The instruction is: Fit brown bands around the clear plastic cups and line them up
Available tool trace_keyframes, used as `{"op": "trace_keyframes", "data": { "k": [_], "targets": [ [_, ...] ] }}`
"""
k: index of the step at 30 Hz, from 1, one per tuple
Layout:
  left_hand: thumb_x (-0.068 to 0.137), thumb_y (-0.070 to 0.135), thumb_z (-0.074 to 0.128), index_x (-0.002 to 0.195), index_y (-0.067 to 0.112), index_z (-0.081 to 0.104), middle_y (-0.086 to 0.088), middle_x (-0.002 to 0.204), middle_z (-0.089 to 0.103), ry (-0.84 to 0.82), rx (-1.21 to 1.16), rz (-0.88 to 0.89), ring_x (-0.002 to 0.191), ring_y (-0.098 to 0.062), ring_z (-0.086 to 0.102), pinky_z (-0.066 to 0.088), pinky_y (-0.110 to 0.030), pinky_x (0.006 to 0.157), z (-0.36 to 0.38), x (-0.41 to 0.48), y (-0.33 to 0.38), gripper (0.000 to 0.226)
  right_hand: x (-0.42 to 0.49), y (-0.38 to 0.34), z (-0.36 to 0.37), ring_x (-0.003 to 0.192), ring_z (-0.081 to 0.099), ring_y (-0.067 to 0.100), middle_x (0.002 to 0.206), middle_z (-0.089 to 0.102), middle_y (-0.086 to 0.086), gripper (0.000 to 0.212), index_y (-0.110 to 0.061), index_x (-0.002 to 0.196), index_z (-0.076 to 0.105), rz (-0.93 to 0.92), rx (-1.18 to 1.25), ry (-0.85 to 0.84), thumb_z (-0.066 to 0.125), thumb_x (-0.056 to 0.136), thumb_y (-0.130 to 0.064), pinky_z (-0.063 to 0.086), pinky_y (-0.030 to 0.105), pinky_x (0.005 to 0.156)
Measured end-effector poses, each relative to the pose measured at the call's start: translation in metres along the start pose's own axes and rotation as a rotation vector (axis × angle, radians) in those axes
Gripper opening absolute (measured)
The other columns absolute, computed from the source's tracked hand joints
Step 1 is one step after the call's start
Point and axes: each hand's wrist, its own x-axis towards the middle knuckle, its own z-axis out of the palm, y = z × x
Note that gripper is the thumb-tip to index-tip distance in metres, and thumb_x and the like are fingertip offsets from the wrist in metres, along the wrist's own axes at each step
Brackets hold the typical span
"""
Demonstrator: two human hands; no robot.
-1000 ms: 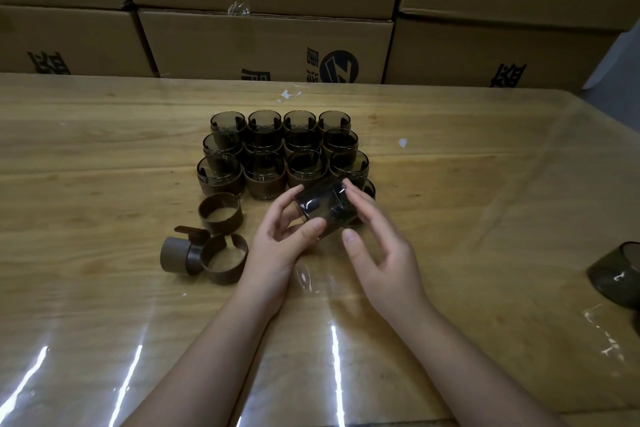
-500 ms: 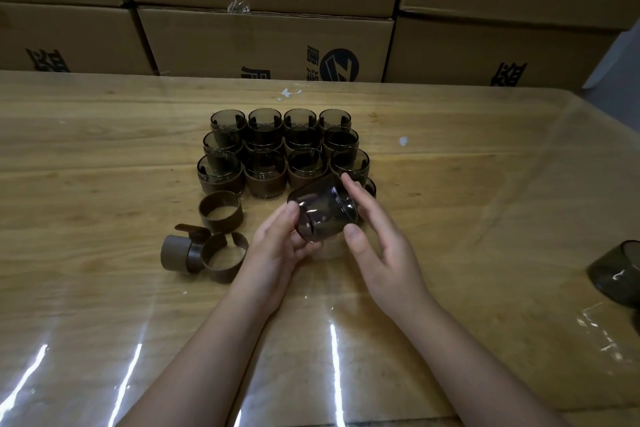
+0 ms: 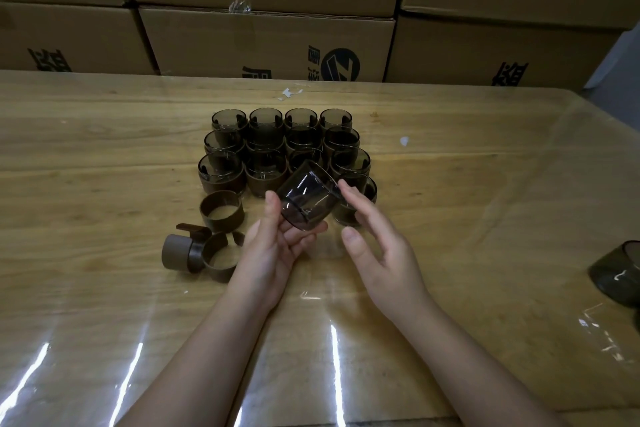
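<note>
1. Stacked brown cardboard cartons with dark printed logos stood as a wall behind the work area.
2. Long wooden desk under a glossy clear plastic sheet carried everything; glare streaks ran along the near edge.
3. Block of smoky clear plastic cups already wearing brown bands stood upright in tight rows at desk centre, cups touching. A fourth row looked begun at its right end with one banded cup, partly hidden behind the hands.
4. Left hand was turned palm up, its fingers curled under and beside one bare smoky clear plastic cup, cradling it. The cup was off the desk, tilted, base toward the camera and mouth toward the rows. It wore no band.
5. Right hand was just right of the held cup, fingers spread and loose; one fingertip neared the rim, contact could not be told. It held nothing.
6. Three loose brown band rings lay left of the left hand: one standing open nearest the rows, two more close together with a tab sticking up between them.
7. Another dark clear cup sat at the far right desk edge, cut off by the frame.
8. Judgement: the step was readying a bare cup for banding. The next move likely called for a free hand to fetch a loose ring, slide it over the cup's base, seat it squarely, then stand the cup beside the fourth-row starter.
</note>
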Motion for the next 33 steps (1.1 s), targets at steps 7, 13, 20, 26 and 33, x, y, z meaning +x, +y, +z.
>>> {"op": "trace_keyframes", "data": {
  "k": [7, 13, 20, 26, 33],
  "targets": [
    [0.058, 0.073, 0.071, 0.108, 0.018, 0.066, -0.009, 0.105, 0.073, 0.032, 0.023, 0.013, 0.094, -0.022, 0.071, 0.056, -0.023, 0.073, 0.0006, 0.0028, -0.0019, 0.073, -0.0012, -0.0003, 0.0006, 0.139, 0.039, 0.011, 0.145, 0.048, -0.004, 0.041, -0.017, 0.134, 0.051, -0.095, -0.067, 0.059, 0.049, 0.095, -0.030, 0.033, 0.030, 0.113],
    [0.036, 0.070, 0.084, 0.106, 0.011, 0.055, -0.007, 0.094, 0.072, 0.063, 0.002, 0.026, 0.082, -0.018, 0.069, 0.054, -0.023, 0.071, 0.0005, 0.0034, -0.0040, 0.096, -0.0012, 0.0013, -0.0023, 0.139, 0.041, 0.013, 0.141, 0.052, 0.000, 0.040, -0.008, 0.130, 0.057, -0.201, -0.279, 0.082, 0.051, 0.094, -0.025, 0.029, 0.022, 0.113],
    [0.043, 0.068, 0.084, 0.105, 0.011, 0.056, -0.016, 0.099, 0.064, 0.011, 0.067, 0.012, 0.092, -0.032, 0.056, 0.044, -0.036, 0.081, -0.0006, 0.0020, -0.0069, 0.089, -0.0004, -0.0020, -0.0009, 0.138, 0.041, 0.017, 0.143, 0.050, 0.003, 0.042, -0.004, 0.132, 0.056, -0.271, -0.337, 0.100, 0.052, 0.093, -0.021, 0.029, 0.025, 0.114],
    [0.044, 0.067, 0.085, 0.106, 0.014, 0.062, -0.023, 0.104, 0.058, -0.041, 0.120, 0.013, 0.097, -0.035, 0.049, 0.041, -0.047, 0.084, 0.0033, -0.0013, -0.0061, 0.085, 0.0009, -0.0045, -0.0027, 0.139, 0.041, 0.018, 0.145, 0.048, 0.001, 0.043, -0.006, 0.134, 0.052, -0.255, -0.286, 0.115, 0.052, 0.094, -0.020, 0.030, 0.027, 0.114],
    [0.055, 0.068, 0.079, 0.116, 0.006, 0.061, -0.030, 0.115, 0.062, -0.138, 0.186, 0.001, 0.101, -0.039, 0.058, 0.040, -0.063, 0.094, 0.0013, -0.0039, -0.0025, 0.089, 0.0026, -0.0039, -0.0064, 0.141, 0.033, 0.008, 0.145, 0.045, -0.011, 0.051, -0.019, 0.141, 0.043, -0.105, -0.279, 0.074, 0.047, 0.093, -0.036, 0.025, 0.020, 0.114]
  ]
}}
